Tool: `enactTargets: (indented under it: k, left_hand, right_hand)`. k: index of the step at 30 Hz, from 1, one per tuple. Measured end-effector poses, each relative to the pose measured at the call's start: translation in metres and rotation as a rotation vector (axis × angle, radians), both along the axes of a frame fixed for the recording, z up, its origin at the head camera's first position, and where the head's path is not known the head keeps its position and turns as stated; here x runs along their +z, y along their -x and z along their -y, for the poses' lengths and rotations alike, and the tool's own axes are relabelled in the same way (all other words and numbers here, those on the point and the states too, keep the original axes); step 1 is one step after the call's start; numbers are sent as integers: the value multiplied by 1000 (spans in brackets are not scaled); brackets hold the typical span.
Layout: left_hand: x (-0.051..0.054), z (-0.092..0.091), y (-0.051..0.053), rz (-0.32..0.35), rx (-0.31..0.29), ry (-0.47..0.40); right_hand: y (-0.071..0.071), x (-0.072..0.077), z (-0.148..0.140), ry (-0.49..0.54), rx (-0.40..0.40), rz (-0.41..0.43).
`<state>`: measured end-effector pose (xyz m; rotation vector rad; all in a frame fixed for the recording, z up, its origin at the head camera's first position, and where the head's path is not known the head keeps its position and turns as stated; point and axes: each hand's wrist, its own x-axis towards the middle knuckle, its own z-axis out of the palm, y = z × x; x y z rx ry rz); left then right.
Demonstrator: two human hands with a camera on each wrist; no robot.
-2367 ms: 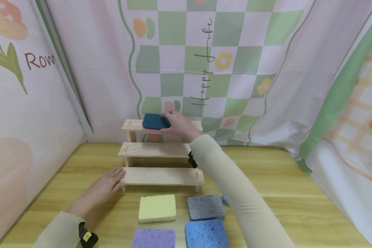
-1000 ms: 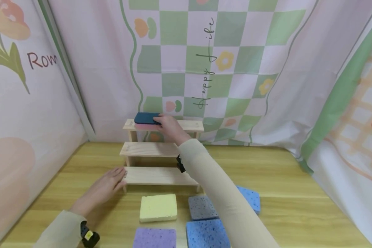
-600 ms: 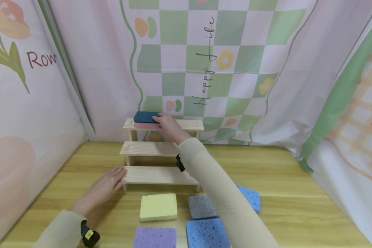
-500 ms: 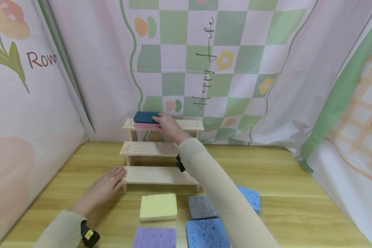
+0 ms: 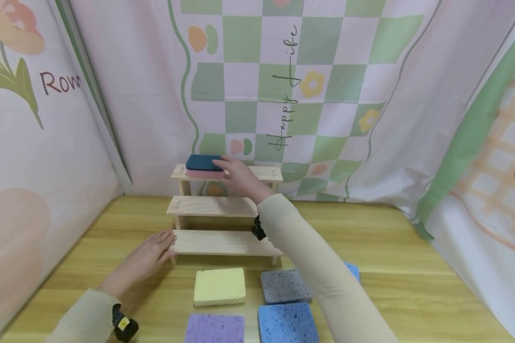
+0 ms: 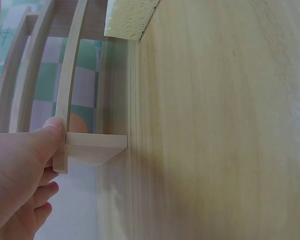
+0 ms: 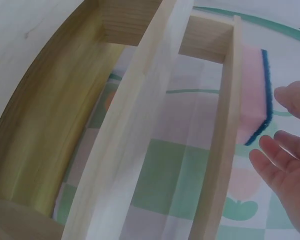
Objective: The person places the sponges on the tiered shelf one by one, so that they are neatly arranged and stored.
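A pink sponge with a dark blue top (image 5: 203, 163) lies flat at the left end of the top tier of a three-tier wooden stand (image 5: 214, 206). My right hand (image 5: 244, 178) is at the sponge's right end; in the right wrist view the hand (image 7: 290, 150) has its fingers spread, with a gap to the sponge (image 7: 254, 95). At the left end of the lowest tier, my left hand (image 5: 139, 262) holds the board. The left wrist view shows the thumb of this hand (image 6: 20, 175) on one side of the board (image 6: 70, 75) and the fingers on the other.
In front of the stand lie a yellow sponge (image 5: 219, 287), a purple sponge (image 5: 214, 328), a grey sponge (image 5: 285, 286) and a blue sponge (image 5: 287, 324). Another blue sponge (image 5: 353, 270) is partly behind my right sleeve. A patterned curtain (image 5: 154, 95) hangs behind the stand.
The pink and dark blue sponge went left along the top tier and came to rest. My right hand has since loosened from it and drawn slightly right. My left hand stays on the lowest tier.
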<state>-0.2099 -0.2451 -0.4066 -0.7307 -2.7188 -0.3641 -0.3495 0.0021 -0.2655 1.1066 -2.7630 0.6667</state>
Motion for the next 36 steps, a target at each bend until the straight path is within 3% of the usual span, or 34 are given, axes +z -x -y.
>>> enactTargets:
  k: [3, 10, 21, 36]
  left_hand:
    - [0, 0, 0, -22, -10, -6]
    - [3, 0, -1, 15, 10, 16]
    - [1, 0, 0, -25, -3, -7]
    - [7, -3, -5, 45, 21, 6]
  right_hand:
    - [-5, 1, -5, 27, 21, -20]
    - [-13, -1, -22, 110, 71, -121]
    - [-32, -1, -56, 138, 76, -93]
    - [-57, -20, -109, 222, 105, -151]
